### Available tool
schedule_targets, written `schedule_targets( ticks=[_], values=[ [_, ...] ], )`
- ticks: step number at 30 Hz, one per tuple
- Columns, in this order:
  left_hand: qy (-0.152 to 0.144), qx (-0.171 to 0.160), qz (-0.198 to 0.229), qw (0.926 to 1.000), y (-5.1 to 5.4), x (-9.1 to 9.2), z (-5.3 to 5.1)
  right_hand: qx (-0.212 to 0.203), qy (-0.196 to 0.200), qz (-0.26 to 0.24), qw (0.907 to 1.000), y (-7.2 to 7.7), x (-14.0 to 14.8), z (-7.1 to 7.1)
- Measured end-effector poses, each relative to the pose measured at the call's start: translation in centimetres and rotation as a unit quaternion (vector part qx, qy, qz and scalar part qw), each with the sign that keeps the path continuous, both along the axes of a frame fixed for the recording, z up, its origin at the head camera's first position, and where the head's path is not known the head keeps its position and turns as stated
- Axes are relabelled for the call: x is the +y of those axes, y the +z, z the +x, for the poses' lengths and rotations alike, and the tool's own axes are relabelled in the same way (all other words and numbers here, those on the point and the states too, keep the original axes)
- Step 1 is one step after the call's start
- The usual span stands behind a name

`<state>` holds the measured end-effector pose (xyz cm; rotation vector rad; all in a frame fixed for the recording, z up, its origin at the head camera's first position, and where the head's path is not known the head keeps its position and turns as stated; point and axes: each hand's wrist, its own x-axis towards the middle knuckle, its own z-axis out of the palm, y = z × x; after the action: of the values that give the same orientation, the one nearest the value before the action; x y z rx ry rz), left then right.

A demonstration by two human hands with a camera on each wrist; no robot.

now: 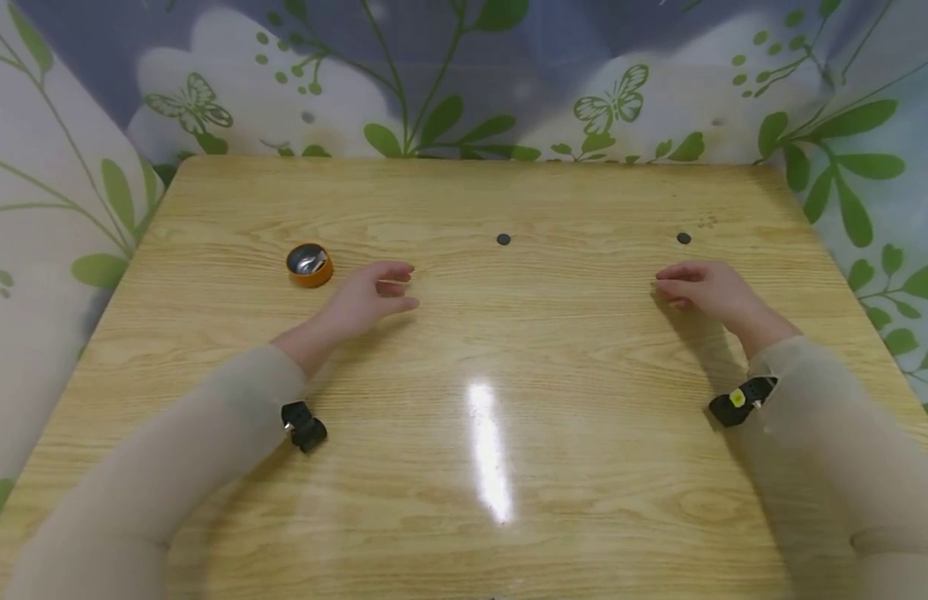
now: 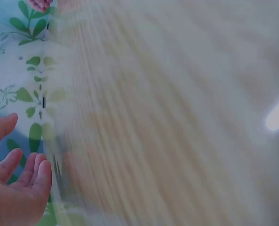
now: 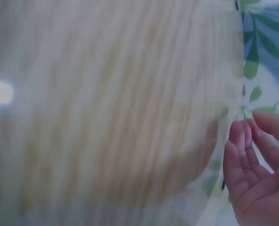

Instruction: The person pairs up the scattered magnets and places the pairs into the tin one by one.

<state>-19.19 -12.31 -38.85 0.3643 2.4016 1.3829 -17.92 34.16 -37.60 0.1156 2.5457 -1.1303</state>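
Observation:
The left hand hovers over the wooden table, just right of a small orange round container with a dark, shiny inside. In the left wrist view that hand has its fingers apart and loosely bent, with nothing in them. The right hand is over the table's right part, nearest to a small black disc lying beyond it. Seen from the right wrist, this hand is loosely curved around an empty space. Another black disc lies between the two hands, farther back.
A curtain with green leaves and butterflies hangs behind the table's back edge and along both sides. Black cameras are strapped at the left wrist and the right wrist. A bright reflection lies on the table's middle.

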Motion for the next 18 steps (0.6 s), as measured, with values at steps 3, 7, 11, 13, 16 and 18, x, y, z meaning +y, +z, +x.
schedule_targets(
  ticks=[3, 7, 11, 13, 16, 18],
  values=[
    [-0.011, -0.014, -0.003, 0.9998, 0.2, 1.2, -0.4, 0.007, 0.001, 0.033, 0.9994, -0.2, 1.0, -0.4],
    [-0.019, -0.030, 0.004, 0.9993, 0.2, 2.9, -1.2, 0.026, 0.013, 0.098, 0.9948, -0.2, 2.4, -1.0],
    [-0.024, -0.038, 0.006, 0.9990, 0.6, 4.7, -2.2, 0.033, 0.022, 0.138, 0.9896, 0.1, 3.6, -1.7],
    [-0.024, -0.039, 0.004, 0.9989, 0.7, 5.5, -2.7, 0.028, 0.027, 0.148, 0.9881, 0.3, 4.0, -2.2],
    [-0.025, -0.036, -0.001, 0.9990, 0.8, 6.6, -3.6, 0.023, 0.034, 0.162, 0.9860, 0.4, 4.5, -2.8],
    [-0.023, -0.034, -0.005, 0.9991, 0.7, 7.2, -4.2, 0.021, 0.034, 0.164, 0.9857, 0.4, 4.7, -3.2]
  ],
)
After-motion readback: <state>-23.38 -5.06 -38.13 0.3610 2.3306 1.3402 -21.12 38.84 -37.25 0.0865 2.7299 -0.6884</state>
